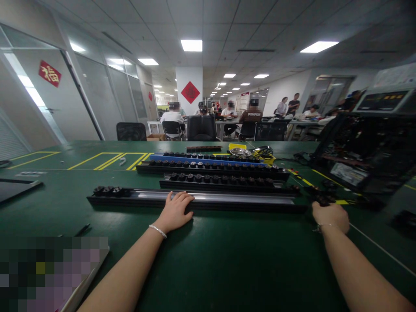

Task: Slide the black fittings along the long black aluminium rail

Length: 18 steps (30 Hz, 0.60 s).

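A long black rail (227, 205) with a shiny silver channel lies across the table in front of me. Several small black modules (108, 190) sit in its left end. My left hand (177, 211) rests over the rail's near edge, left of its middle, fingers stretched out across it and thumb apart. Past the rail's right end, my right hand (331, 218) is curled at a cluster of small black parts (324, 198). Its fingertips are partly hidden among these dark pieces.
Behind lie more rails (224, 181) filled with black modules, a blue strip (208, 159), a metal dish (239, 152) and a yellow tray (235, 146). An open dark equipment case (341, 151) stands at right. A pixelated slab (55, 277) lies front left. People sit farther back.
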{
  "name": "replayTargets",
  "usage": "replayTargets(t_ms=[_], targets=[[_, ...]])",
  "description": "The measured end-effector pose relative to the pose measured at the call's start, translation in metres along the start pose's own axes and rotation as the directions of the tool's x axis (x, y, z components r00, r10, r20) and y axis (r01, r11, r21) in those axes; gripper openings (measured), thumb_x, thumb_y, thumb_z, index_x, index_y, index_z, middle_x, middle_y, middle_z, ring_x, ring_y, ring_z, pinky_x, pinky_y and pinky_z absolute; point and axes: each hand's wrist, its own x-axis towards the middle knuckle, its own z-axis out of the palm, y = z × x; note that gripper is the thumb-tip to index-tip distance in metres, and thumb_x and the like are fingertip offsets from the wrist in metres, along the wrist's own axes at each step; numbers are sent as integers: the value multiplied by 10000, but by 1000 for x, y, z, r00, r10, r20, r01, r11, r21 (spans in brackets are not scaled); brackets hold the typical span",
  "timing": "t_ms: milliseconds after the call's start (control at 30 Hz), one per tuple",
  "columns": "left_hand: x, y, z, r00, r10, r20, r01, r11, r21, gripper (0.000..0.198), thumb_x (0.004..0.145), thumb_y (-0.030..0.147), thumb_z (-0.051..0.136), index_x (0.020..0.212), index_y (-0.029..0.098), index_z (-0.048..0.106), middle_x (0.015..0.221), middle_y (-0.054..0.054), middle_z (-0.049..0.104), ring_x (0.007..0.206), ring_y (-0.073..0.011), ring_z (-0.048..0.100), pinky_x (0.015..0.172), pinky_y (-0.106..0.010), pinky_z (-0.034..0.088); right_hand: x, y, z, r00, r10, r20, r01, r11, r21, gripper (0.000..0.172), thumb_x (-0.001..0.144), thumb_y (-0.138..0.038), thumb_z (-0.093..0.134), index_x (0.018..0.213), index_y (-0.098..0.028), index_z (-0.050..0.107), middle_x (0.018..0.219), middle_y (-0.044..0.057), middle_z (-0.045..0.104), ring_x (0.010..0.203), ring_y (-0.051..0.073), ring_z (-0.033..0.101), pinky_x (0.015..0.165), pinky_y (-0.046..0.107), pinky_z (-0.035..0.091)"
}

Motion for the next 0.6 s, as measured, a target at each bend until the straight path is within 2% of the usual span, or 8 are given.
replayTargets(t_ms=[100, 200, 333, 500, 600], targets=[[0, -1, 1, 1000, 4, -3, -4, 1000, 4, 470, 748, 339, 554, 1213, 277, 526, 1281, -52, 568, 1276, -274, 405, 1093, -583, 132, 5, 18, -7, 986, 156, 53, -155, 988, -26, 636, 746, -547, 434, 1146, -78, 594, 1135, 253, 580, 1069, 370, 545, 795, 430, 458], [0, -1, 2, 1000, 4, 0, -4, 1000, 8, 476, 747, 337, 553, 1218, 274, 521, 1284, -54, 566, 1280, -274, 401, 1096, -581, 124, 6, 30, -11, 971, 228, 69, -225, 973, -51, 695, 707, -581, 471, 1198, -100, 573, 1186, 242, 559, 1144, 375, 493, 866, 438, 433], [-1, -1, 2, 1000, -5, -6, 5, 1000, 3, 475, 752, 322, 544, 1224, 271, 518, 1288, -59, 560, 1278, -267, 401, 1103, -569, 119, 12, 36, -6, 977, 196, 82, -192, 980, -60, 699, 697, -565, 496, 1245, -135, 545, 1279, 256, 482, 1196, 414, 422, 894, 508, 384], [-1, -1, 1, 999, -26, -34, 24, 999, -42, 455, 771, 323, 530, 1223, 271, 519, 1281, -51, 560, 1278, -254, 398, 1105, -540, 165, 24, 39, 8, 981, 189, 52, -187, 982, -39, 640, 750, -534, 467, 1246, -139, 552, 1267, 297, 453, 1185, 443, 398, 855, 559, 356], [1, -1, -4, 986, -75, -150, 68, 997, -46, 385, 800, 315, 504, 1177, 256, 554, 1279, -58, 554, 1315, -253, 343, 1104, -502, 204, 25, 42, 11, 986, 165, -22, -165, 986, 5, 649, 747, -555, 483, 1250, -150, 539, 1247, 306, 457, 1187, 443, 387, 833, 576, 355]])
